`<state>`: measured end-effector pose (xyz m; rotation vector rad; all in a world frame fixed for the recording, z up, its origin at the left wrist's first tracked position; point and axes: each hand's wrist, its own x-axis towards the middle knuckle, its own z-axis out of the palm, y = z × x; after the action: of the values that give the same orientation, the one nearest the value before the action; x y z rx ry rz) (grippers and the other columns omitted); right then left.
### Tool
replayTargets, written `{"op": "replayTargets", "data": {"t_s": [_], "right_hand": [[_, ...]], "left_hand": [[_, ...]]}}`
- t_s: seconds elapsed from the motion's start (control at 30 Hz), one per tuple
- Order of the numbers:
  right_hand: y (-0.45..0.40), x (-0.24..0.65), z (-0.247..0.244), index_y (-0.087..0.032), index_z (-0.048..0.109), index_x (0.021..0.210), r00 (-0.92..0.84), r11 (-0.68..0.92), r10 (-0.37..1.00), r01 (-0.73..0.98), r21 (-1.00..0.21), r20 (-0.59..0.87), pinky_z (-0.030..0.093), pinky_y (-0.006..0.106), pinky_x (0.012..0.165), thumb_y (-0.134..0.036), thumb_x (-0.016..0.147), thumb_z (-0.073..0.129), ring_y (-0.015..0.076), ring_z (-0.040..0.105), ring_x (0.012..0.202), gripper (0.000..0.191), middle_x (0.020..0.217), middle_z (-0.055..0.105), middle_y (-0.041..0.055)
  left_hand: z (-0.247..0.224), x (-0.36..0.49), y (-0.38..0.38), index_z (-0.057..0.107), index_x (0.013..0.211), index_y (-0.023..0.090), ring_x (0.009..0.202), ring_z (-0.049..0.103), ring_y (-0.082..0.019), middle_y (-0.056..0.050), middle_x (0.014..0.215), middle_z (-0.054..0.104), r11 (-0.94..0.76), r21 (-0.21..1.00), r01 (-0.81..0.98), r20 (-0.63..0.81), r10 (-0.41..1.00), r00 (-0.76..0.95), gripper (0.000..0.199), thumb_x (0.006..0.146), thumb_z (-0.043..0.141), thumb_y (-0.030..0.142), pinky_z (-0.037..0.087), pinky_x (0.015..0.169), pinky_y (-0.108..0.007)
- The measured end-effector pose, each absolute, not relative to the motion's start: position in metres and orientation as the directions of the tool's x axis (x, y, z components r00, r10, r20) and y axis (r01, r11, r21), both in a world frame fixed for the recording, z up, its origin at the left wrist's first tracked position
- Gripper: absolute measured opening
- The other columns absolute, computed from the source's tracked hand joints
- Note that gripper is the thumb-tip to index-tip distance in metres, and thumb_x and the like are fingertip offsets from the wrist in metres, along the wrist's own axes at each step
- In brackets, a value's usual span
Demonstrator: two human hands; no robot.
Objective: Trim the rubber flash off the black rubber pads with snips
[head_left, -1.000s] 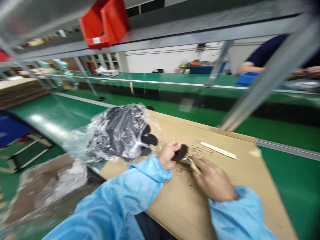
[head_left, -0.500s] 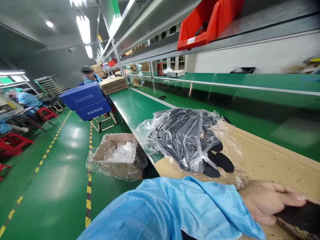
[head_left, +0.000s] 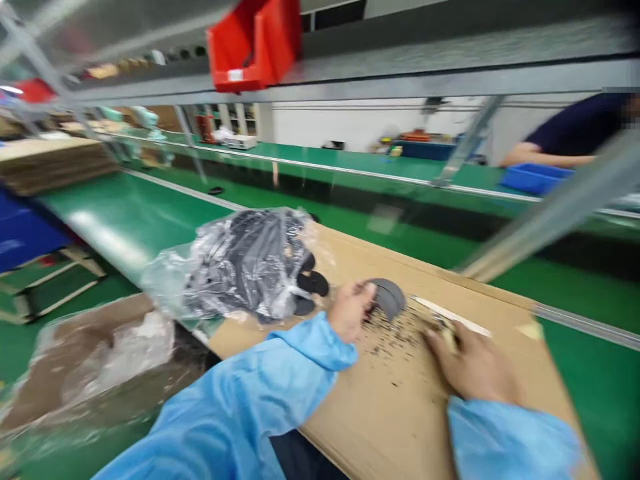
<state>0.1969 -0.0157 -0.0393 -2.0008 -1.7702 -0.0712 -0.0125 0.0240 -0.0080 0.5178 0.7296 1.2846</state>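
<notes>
My left hand (head_left: 349, 312) is closed on the edge of dark round discs (head_left: 390, 298), which overlap one another above the cardboard. My right hand (head_left: 480, 363) is curled around a small metal tool with yellowish parts (head_left: 447, 331); motion blur hides its exact kind. Small black scraps (head_left: 385, 345) lie scattered between the two hands. A thin white strip (head_left: 453, 315) rests just beyond my right fingers. To the left, a clear plastic bag (head_left: 245, 260) full of black discs lies on its side, with several loose discs (head_left: 314, 284) at its mouth.
A cardboard sheet (head_left: 370, 427) covers the green bench (head_left: 110, 207). At lower left stands an open carton (head_left: 95, 373) lined with plastic. A red bin (head_left: 253, 50) sits on the overhead shelf, and a slanted metal post (head_left: 555, 213) rises at right. Another person's arm (head_left: 550, 155) shows behind.
My view has swung right, so the bag and carton appear further left. Both hands now show above the cardboard, with the discs in my left hand; earlier only one hand was in view.
</notes>
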Motion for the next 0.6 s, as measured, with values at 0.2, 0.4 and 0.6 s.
{"op": "replayTargets", "data": {"t_s": [0.2,0.4,0.6], "right_hand": [[-0.03,0.188,-0.031,-0.013,0.06,0.117,0.156,-0.116,0.949,0.981,-0.159,0.274,0.044,0.043,0.088,-0.051,0.087,0.049,0.0312,0.055,0.104,0.05,0.115,0.06,0.0169],[-0.039,0.173,-0.024,-0.014,0.065,0.109,0.141,0.028,0.831,0.956,-0.293,0.539,0.045,0.042,0.091,-0.043,0.088,0.05,0.0282,0.056,0.104,0.038,0.109,0.062,0.0144],[-0.034,0.124,0.027,-0.019,0.068,0.082,0.124,0.377,0.515,0.856,-0.354,0.848,0.05,0.029,0.069,-0.025,0.087,0.058,0.017,0.06,0.072,0.013,0.077,0.062,0.0048]], "left_hand": [[-0.01,-0.015,0.022,0.05,0.086,0.017,0.054,0.053,-0.007,0.004,0.065,0.054,0.12,0.732,-0.671,-0.173,0.985,-0.012,0.036,0.065,0.078,0.028,0.042,0.051,-0.019],[-0.018,-0.007,0.008,0.053,0.089,0.018,0.068,0.061,-0.016,-0.003,0.074,0.063,-0.023,0.874,-0.486,0.03,1.0,0.006,0.023,0.073,0.07,0.02,0.05,0.069,-0.03],[-0.029,-0.006,0.002,0.058,0.099,0.02,0.091,0.06,-0.021,-0.006,0.093,0.065,-0.185,0.971,-0.15,0.194,0.98,0.05,0.023,0.077,0.066,0.018,0.048,0.084,-0.035]]}}
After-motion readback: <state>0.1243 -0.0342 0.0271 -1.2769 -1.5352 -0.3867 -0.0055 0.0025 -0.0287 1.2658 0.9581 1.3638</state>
